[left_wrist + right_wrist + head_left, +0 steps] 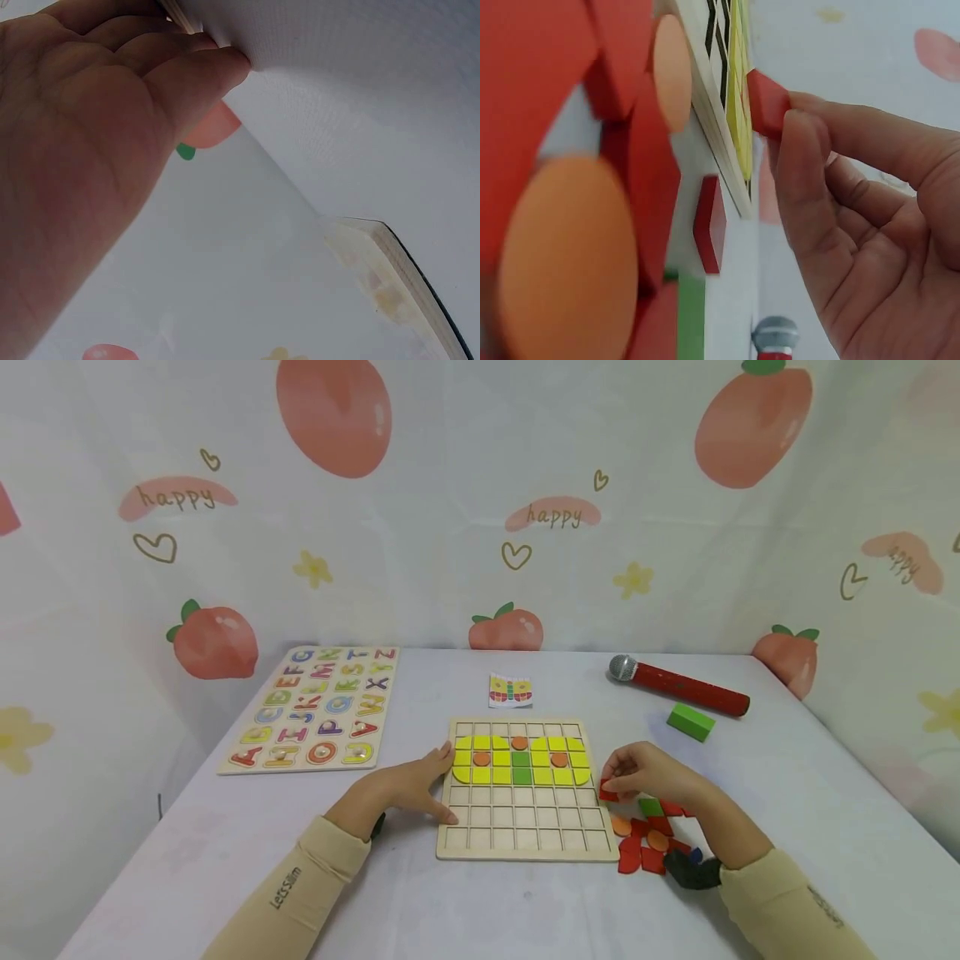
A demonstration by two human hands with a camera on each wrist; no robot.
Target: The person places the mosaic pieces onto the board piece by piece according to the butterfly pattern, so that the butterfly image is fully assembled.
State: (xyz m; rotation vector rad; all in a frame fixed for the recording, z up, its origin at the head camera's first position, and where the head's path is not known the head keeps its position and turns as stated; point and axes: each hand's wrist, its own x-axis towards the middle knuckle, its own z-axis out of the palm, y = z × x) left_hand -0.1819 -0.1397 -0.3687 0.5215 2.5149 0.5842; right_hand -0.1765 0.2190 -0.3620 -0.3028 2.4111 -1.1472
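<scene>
My right hand [651, 772] pinches a small red tile [768, 103] between thumb and index finger, just off the right edge of a wooden grid board [527, 840]. On the board lie yellow tiles [542, 774], green tiles [521, 768] and orange discs [519, 743], all in its upper rows. My left hand [411, 783] rests at the board's left edge with fingers spread and the thumb by the lower cells. Beneath my right wrist is a loose pile of red tiles [630, 853], orange discs [657, 840] and a green tile [651, 808].
An alphabet puzzle board [300, 718] lies at the left. Behind the grid board is a small picture card [510, 692] with a similar coloured pattern. A red microphone [682, 687] and a green block [691, 722] lie at the right. A printed cloth [420, 543] hangs behind.
</scene>
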